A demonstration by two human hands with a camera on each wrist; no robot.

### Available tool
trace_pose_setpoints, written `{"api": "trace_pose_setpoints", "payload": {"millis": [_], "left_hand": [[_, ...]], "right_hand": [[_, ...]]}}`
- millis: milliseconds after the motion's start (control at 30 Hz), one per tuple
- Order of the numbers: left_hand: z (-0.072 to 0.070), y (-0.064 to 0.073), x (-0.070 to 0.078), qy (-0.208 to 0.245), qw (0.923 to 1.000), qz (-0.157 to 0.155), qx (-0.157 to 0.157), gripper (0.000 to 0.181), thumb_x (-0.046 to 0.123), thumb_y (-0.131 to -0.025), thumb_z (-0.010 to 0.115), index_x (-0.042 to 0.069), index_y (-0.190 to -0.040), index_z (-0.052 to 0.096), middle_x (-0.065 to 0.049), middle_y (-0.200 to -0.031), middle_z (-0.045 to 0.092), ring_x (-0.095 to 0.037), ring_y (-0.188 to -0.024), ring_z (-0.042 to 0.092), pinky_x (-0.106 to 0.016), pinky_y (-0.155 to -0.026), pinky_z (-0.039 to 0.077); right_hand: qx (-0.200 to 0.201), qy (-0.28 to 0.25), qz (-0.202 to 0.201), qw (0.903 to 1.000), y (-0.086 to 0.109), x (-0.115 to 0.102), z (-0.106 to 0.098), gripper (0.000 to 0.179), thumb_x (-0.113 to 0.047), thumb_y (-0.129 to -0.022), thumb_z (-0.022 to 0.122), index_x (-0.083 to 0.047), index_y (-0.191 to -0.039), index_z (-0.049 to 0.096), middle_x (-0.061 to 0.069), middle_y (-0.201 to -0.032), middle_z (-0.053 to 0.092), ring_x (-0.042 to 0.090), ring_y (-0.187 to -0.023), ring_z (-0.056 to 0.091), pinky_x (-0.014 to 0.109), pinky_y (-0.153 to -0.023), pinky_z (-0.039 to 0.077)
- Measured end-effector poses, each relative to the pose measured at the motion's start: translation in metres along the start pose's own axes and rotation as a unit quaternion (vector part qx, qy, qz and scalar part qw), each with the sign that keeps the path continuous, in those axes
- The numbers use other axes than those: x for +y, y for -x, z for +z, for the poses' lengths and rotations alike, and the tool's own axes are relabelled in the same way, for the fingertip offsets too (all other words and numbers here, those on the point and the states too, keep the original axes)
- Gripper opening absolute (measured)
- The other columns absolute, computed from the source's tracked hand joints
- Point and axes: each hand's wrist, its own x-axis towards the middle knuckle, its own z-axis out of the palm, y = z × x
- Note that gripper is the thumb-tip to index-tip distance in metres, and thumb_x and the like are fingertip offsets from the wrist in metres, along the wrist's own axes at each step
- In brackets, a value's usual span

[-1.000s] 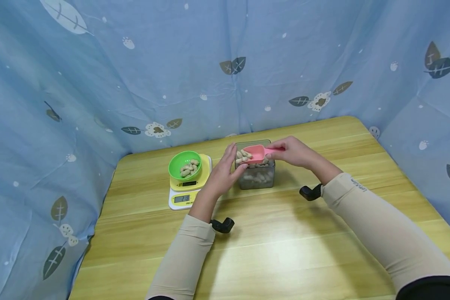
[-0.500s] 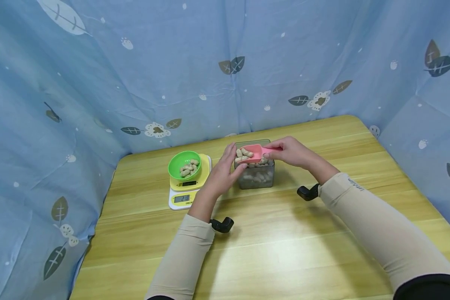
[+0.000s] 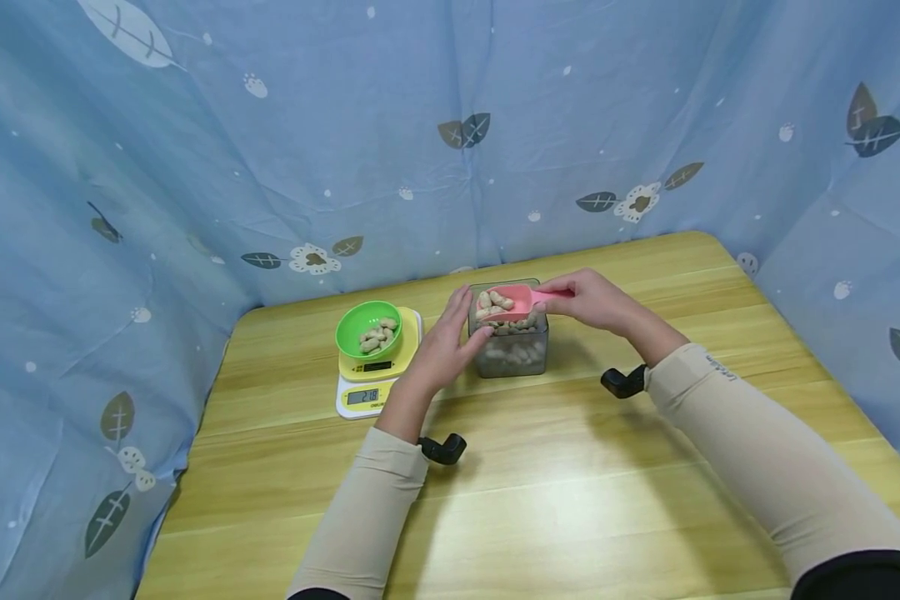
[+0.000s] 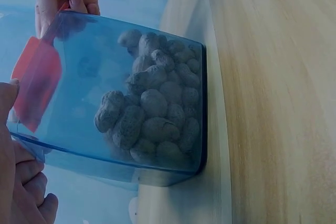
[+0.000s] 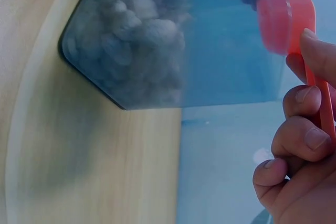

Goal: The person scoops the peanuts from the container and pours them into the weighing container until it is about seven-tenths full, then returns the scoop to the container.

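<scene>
My right hand (image 3: 596,302) pinches the handle of a pink scoop (image 3: 523,302), thumb on top in the right wrist view. Several unshelled peanuts (image 3: 493,302) lie in the scoop, which is held at the mouth of a clear grey plastic container (image 3: 512,362). More peanuts (image 4: 157,103) fill the lower part of the container. My left hand (image 3: 444,346) holds the container's left side near the rim, thumb at the front and fingers along the side. In the left wrist view the scoop's bowl (image 4: 39,82) shows through the wall, inside the rim.
Left of the container, a green bowl (image 3: 351,332) with several peanuts stands on a yellow and white kitchen scale (image 3: 408,346), its display (image 3: 363,397) lit with digits. A wooden table (image 3: 540,508) carries everything. Behind and beside it hangs a blue patterned curtain (image 3: 390,142).
The scoop has shifted slightly right and up over the container, and the peanuts lie further back in it. The left hand keeps its place on the container.
</scene>
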Motion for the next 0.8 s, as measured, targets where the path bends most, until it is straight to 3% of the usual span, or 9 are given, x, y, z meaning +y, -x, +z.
{"api": "trace_pose_setpoints", "payload": {"millis": [233,400,633,800], "left_hand": [[-0.002,0.001,-0.005,0.032,0.9994,0.003,0.013,0.075,0.063,-0.099,0.036,0.028,-0.159,0.008,0.017,-0.165,0.000,-0.016,-0.152,0.009,-0.047,-0.121,0.020],[-0.015,0.009,-0.013,0.040,0.9984,-0.011,0.039,0.074,0.061,-0.100,0.037,0.029,-0.159,0.006,0.013,-0.165,0.001,-0.019,-0.153,0.009,-0.049,-0.121,0.019],[-0.046,0.035,-0.041,0.005,0.9950,-0.030,0.095,0.076,0.056,-0.100,0.042,0.024,-0.160,0.007,0.011,-0.165,0.000,-0.019,-0.153,0.008,-0.051,-0.121,0.019],[-0.063,0.054,-0.063,-0.012,0.9899,-0.066,0.125,0.076,0.051,-0.100,0.046,0.024,-0.160,0.006,0.013,-0.165,-0.002,-0.020,-0.153,0.007,-0.053,-0.120,0.021]], "right_hand": [[0.009,0.002,0.005,0.9999,0.002,-0.010,-0.012,0.050,-0.040,-0.094,0.066,-0.010,-0.133,0.063,0.013,-0.132,0.064,0.030,-0.123,0.059,0.050,-0.101,0.048],[0.011,-0.001,-0.011,0.9999,-0.006,-0.022,-0.012,0.047,-0.040,-0.094,0.066,-0.012,-0.132,0.065,0.011,-0.131,0.065,0.027,-0.120,0.060,0.048,-0.099,0.049],[0.009,0.005,-0.027,0.9996,-0.024,-0.049,0.009,0.045,-0.036,-0.095,0.065,-0.014,-0.134,0.063,0.009,-0.129,0.066,0.022,-0.112,0.061,0.042,-0.091,0.050],[0.003,0.004,-0.041,0.9991,-0.040,-0.068,0.033,0.044,-0.034,-0.095,0.065,-0.015,-0.134,0.063,0.006,-0.128,0.066,0.020,-0.104,0.062,0.038,-0.085,0.050]]}}
